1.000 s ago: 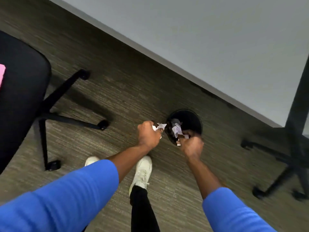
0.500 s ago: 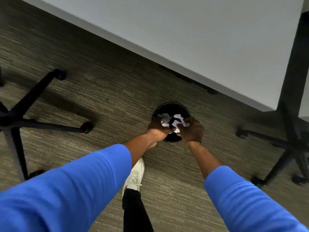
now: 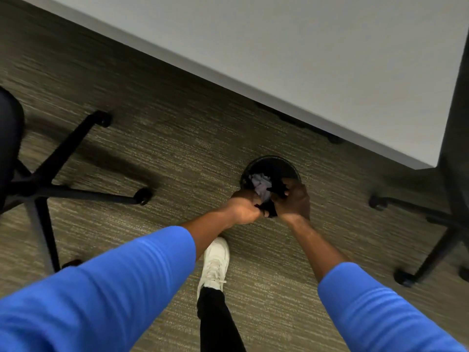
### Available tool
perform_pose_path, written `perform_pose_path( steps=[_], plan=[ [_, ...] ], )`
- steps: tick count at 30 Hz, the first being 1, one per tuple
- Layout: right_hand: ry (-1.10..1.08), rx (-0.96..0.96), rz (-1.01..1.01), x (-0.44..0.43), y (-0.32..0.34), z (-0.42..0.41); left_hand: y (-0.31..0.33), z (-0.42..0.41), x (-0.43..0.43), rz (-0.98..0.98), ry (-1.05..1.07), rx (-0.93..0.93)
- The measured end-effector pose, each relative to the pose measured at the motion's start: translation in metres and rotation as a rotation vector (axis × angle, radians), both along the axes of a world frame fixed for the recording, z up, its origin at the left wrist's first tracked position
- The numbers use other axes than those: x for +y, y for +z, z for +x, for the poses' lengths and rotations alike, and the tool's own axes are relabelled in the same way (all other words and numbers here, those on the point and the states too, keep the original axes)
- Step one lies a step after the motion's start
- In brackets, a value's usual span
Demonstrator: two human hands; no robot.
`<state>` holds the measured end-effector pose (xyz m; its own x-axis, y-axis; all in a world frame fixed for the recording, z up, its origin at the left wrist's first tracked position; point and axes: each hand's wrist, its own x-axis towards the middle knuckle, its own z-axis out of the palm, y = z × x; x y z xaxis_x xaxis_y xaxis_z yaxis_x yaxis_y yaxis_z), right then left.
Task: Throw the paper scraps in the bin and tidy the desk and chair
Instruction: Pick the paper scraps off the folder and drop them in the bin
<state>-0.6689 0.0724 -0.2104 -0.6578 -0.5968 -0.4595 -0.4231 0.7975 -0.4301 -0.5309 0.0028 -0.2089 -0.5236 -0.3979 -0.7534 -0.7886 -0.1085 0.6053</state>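
A small round black bin [image 3: 291,166] stands on the carpet just in front of the desk edge. Crumpled pale paper scraps [image 3: 261,186] show inside its mouth, in shadow. Both my hands are over the bin's near rim. My left hand [image 3: 245,207] is curled, its fingertips turned into the bin and touching or nearly touching the scraps. My right hand [image 3: 294,201] hangs over the opening with its fingers bent and apart, nothing visible in them. The white desk [image 3: 304,59] fills the top of the view. The black office chair [image 3: 10,138] is at the far left.
The chair's star base [image 3: 76,191] with castors spreads over the carpet on the left. A second dark wheeled base [image 3: 436,219] and post stand at the right, by the desk corner. My white shoe [image 3: 215,260] is planted just behind the bin.
My hands have dropped closer to the bin's mouth. The white scraps held between them half a second ago now sit lower, in the bin's shadow. The view has shifted slightly right.
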Motion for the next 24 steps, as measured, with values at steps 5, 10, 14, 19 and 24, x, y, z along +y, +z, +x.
perform_pose_path(
  steps=[5, 10, 14, 19, 24],
  plan=[
    [-0.009, -0.076, -0.037, -0.015, 0.02, 0.03, 0.031, 0.04, -0.019, -0.05, 0.072, -0.057],
    [0.113, -0.131, -0.002, -0.052, 0.059, 0.081, 0.075, 0.099, -0.047, -0.194, 0.307, -0.124],
    [0.235, -0.113, -0.042, -0.095, 0.097, 0.139, 0.109, 0.164, -0.062, -0.276, 0.406, -0.165],
    [0.451, -0.14, -0.233, -0.145, 0.137, 0.223, 0.149, 0.262, -0.075, -0.362, 0.585, -0.166],
    [0.673, -0.221, -0.371, -0.187, 0.161, 0.307, 0.18, 0.378, -0.085, -0.585, 0.783, -0.283]
  ],
)
